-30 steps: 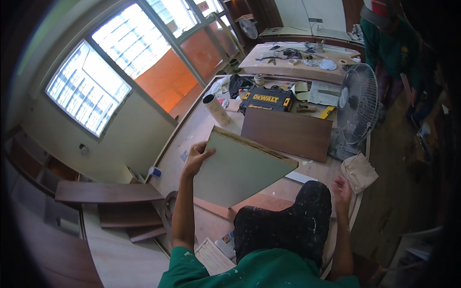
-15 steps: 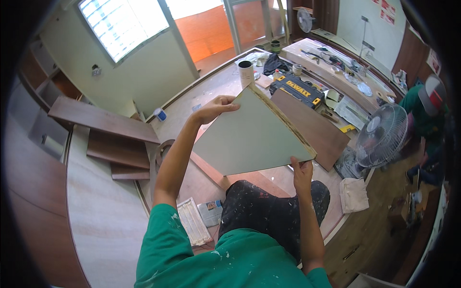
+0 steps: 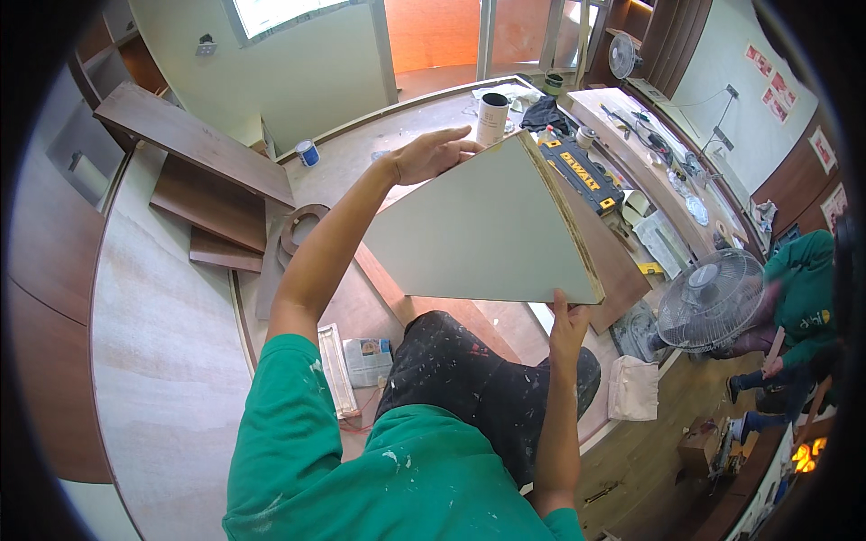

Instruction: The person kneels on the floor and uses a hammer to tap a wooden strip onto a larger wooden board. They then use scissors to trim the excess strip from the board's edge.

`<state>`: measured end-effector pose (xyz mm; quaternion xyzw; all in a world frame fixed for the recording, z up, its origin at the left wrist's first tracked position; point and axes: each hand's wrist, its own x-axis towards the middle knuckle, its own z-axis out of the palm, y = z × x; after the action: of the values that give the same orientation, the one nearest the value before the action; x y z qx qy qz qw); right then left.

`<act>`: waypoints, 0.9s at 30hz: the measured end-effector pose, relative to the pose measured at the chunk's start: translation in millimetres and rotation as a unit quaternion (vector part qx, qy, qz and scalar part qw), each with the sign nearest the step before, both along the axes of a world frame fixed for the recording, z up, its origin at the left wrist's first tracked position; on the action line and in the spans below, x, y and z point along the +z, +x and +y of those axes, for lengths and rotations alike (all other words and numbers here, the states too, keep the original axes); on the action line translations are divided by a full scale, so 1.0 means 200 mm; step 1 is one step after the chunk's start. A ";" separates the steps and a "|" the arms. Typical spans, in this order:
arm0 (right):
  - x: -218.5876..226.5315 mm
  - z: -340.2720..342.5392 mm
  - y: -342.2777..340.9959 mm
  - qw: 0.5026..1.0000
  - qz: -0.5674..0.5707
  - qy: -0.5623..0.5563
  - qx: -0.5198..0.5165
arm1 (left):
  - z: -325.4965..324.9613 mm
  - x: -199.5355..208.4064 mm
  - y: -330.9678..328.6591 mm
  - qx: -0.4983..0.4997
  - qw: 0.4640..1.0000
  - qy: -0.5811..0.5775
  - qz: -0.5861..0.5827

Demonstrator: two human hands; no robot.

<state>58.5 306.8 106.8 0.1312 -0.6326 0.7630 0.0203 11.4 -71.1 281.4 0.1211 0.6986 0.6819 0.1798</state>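
Observation:
A pale grey-green board with a rough brown edge on its right side is held tilted above my lap. At its far left edge is my left hand, fingers fairly straight over the edge and some of them hidden behind it. My right hand pinches the near right corner, thumb on the pale face and the other fingers beneath. The board's underside is out of sight.
Behind the board stand a cardboard tube and a black-and-yellow tool case. A floor fan is at the right, with a person in a green shirt beyond it. Brown boards lie at the left.
The board has turned slightly, its near edge now more level. My left hand's fingers have straightened along its edge. The view has shifted, and the person at right shows more.

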 end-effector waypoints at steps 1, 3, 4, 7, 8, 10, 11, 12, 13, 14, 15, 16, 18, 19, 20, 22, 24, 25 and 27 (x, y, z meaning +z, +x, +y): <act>0.02 -0.02 0.01 1.000 0.000 -0.005 -0.002 | 0.00 0.00 0.00 0.011 1.000 0.008 -0.003; 0.03 -0.03 0.02 1.000 0.002 -0.010 -0.012 | 0.00 0.00 0.01 0.027 0.999 0.017 -0.006; 0.03 -0.04 0.02 1.000 0.003 -0.013 -0.017 | 0.00 0.00 0.02 0.031 0.999 0.018 -0.006; 0.05 -0.04 0.02 1.000 0.000 -0.016 -0.013 | 0.01 0.00 0.02 0.042 0.999 0.016 -0.003; 0.04 -0.04 0.02 1.000 -0.002 -0.015 -0.012 | 0.01 0.00 0.03 0.046 0.999 0.015 -0.002; 0.03 -0.03 0.01 1.000 -0.007 -0.011 -0.012 | 0.01 0.01 0.02 0.037 0.999 0.014 -0.003; 0.03 -0.03 0.01 1.000 -0.007 -0.010 -0.010 | 0.01 0.01 0.02 0.032 0.999 0.014 -0.004; 0.03 -0.03 0.01 1.000 -0.007 -0.011 -0.007 | 0.01 0.00 0.02 0.036 0.999 0.012 0.000; 0.03 -0.03 0.01 1.000 -0.006 -0.011 -0.005 | 0.00 -0.01 0.03 0.039 0.999 0.010 0.003; 0.02 -0.03 0.01 1.000 -0.010 -0.011 -0.003 | 0.00 -0.02 0.03 0.043 0.999 0.008 0.006; 0.02 -0.03 0.01 1.000 -0.014 -0.011 -0.002 | 0.00 -0.02 0.03 0.042 0.999 0.011 0.007; 0.02 -0.03 0.01 1.000 -0.017 -0.012 -0.001 | -0.01 -0.02 0.03 0.041 0.999 0.013 0.008; 0.03 -0.02 0.02 1.000 -0.010 0.005 0.001 | 0.00 -0.01 0.04 0.028 0.999 0.034 0.015; 0.03 -0.02 0.02 1.000 -0.006 0.012 0.000 | 0.01 -0.01 0.05 0.016 0.998 0.053 0.021; 0.01 -0.01 0.01 1.000 -0.008 0.011 0.006 | 0.02 0.00 0.07 0.003 0.997 0.071 0.027; -0.02 0.04 -0.02 1.000 -0.010 0.008 0.005 | 0.07 -0.01 0.06 0.022 0.992 -0.069 0.099; -0.06 0.10 -0.05 1.000 -0.019 0.007 0.014 | 0.17 -0.02 0.04 0.063 0.970 -0.174 0.159; -0.06 0.13 -0.05 1.000 -0.025 0.006 0.012 | 0.21 -0.04 0.02 0.075 0.957 -0.214 0.183; -0.06 0.18 -0.07 0.999 0.016 0.035 -0.011 | 0.29 -0.08 0.00 0.095 0.939 -0.260 0.205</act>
<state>44.3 343.5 95.1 0.1371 -0.6599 0.7379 0.0341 12.3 -13.6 265.3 0.1401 0.8817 0.4505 -0.0075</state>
